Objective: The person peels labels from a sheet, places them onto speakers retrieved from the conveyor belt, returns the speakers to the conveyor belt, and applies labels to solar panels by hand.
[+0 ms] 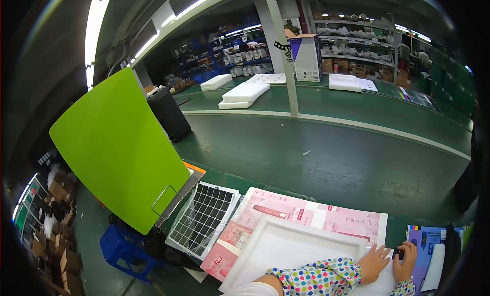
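Note:
My left hand [374, 266], in a dotted sleeve, lies with its fingers stretched out at the right edge of a white foam tray [247, 257]. Just to its right, my right hand [406, 261] is closed around a small black object [398, 254]. What kind of object it is cannot be made out, as the fingers cover part of it. Under the tray lie pink printed sheets [301, 214] with pictures of a pink device.
A sheet of black rectangles [201, 219] lies left of the pink sheets. Beyond it stands a tilted lime-green board [120, 153], with a blue stool [125, 250] below. At the right lies a blue-purple printed sheet [418, 235]. White foam blocks [245, 94] rest on the far bench.

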A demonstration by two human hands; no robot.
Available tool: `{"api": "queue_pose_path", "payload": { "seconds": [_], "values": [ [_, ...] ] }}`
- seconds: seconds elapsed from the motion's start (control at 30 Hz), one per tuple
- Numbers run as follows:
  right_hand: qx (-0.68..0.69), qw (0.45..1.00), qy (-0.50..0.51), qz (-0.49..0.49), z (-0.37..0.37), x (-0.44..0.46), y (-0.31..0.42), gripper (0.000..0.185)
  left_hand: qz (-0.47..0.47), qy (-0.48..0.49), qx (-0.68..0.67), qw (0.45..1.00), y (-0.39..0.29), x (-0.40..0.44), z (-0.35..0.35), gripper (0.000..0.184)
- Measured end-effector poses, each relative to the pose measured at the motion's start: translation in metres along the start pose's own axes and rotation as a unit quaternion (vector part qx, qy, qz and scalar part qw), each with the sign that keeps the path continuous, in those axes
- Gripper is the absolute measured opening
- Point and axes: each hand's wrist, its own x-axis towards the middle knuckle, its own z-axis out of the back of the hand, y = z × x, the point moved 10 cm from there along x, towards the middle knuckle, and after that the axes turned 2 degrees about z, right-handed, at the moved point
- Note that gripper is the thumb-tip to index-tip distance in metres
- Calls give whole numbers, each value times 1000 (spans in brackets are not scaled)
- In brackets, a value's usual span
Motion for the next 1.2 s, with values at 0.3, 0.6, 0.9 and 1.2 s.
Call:
{"api": "queue_pose_path", "payload": {
  "seconds": [0.3,0.6,0.9,1.2],
  "values": [
    [-4,1000,5,-3,-2,-2,-3,28,3,5,7,1000,0,-1,2,68],
    [-1,1000,14,-14,-1,0,1,26,1,4,17,1000,0,-1,-1,69],
    [16,1000,1,-23,3,1,3,20,-4,11,38,999,-1,-3,2,70],
    [44,998,-37,-18,6,0,-1,11,-4,5,42,999,-2,-3,4,69]
  ]
}}
